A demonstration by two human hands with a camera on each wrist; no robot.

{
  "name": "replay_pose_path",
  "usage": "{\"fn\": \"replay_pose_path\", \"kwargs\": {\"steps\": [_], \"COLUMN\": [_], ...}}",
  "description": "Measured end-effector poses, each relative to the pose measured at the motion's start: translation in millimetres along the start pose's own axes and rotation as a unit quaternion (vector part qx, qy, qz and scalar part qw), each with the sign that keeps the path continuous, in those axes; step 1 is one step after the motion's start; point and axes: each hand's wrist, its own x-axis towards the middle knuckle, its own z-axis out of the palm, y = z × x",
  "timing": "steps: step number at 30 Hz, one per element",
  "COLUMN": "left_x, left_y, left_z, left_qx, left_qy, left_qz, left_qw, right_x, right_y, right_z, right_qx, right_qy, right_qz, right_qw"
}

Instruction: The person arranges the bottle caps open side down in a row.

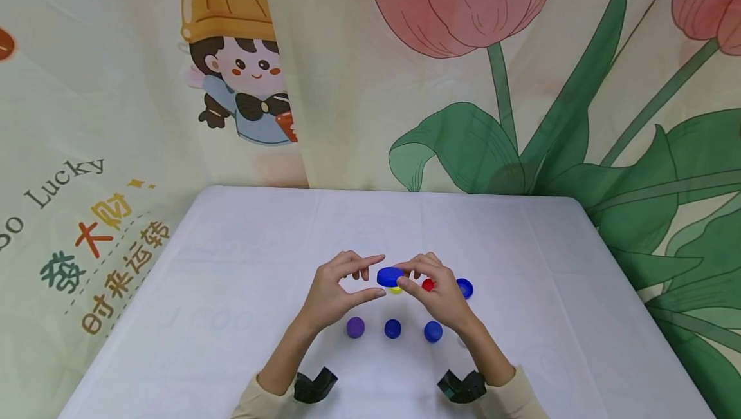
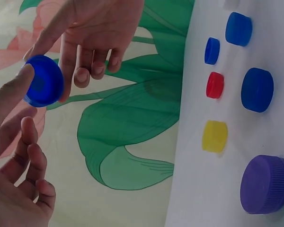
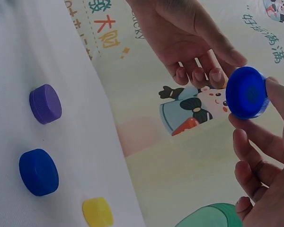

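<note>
My right hand (image 1: pixel 437 287) pinches a blue bottle cap (image 1: pixel 389 276) between thumb and index finger, raised over the white table. The cap's hollow inside shows in the left wrist view, its rim ridged in the right wrist view. Facing it from the other side, my left hand (image 1: pixel 336 282) has its thumb and index finger spread apart around the cap's near edge, not gripping it. Below the raised cap, a yellow cap (image 2: pixel 214 136) stands on the table, partly covered in the head view. A red cap (image 1: pixel 428 285) shows beside the right hand's fingers.
A purple cap (image 1: pixel 356 327), a blue cap (image 1: pixel 392 329) and another blue cap (image 1: pixel 433 331) form a nearer row on the table (image 1: pixel 260 245). Farther right lies a blue cap (image 1: pixel 465 288) with a raised rim. A printed cloth (image 1: pixel 347 84) hangs behind the table's back edge.
</note>
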Motion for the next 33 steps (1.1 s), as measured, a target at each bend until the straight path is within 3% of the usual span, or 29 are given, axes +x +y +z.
{"fn": "replay_pose_path", "kwargs": {"steps": [7, 19, 25, 29, 33], "left_x": [-7.0, -7.1, -2.4, 1.6, 2.5], "left_y": [-22.1, -23.5, -34.0, -48.1, -64.8], "left_z": [7.3, 7.3, 0.8, -4.7, -8.5], "left_qx": [0.008, 0.02, 0.036, 0.048, 0.066], "left_qy": [-0.006, -0.005, -0.006, -0.014, -0.037], "left_qz": [-0.043, -0.049, -0.047, -0.07, -0.097], "left_qw": [0.999, 0.9986, 0.9982, 0.9963, 0.9924], "right_x": [-0.8, 1.4, 11.3, 20.3, 26.9], "right_y": [0.6, 1.3, 5.0, 9.3, 15.4], "right_z": [1.1, 3.4, 10.7, 20.4, 31.4], "right_qx": [-0.005, -0.009, -0.022, -0.047, -0.076], "right_qy": [0.015, 0.021, 0.04, 0.058, 0.05], "right_qz": [-0.001, -0.023, -0.037, -0.018, 0.02], "right_qw": [0.9999, 0.9995, 0.9983, 0.997, 0.9957]}}
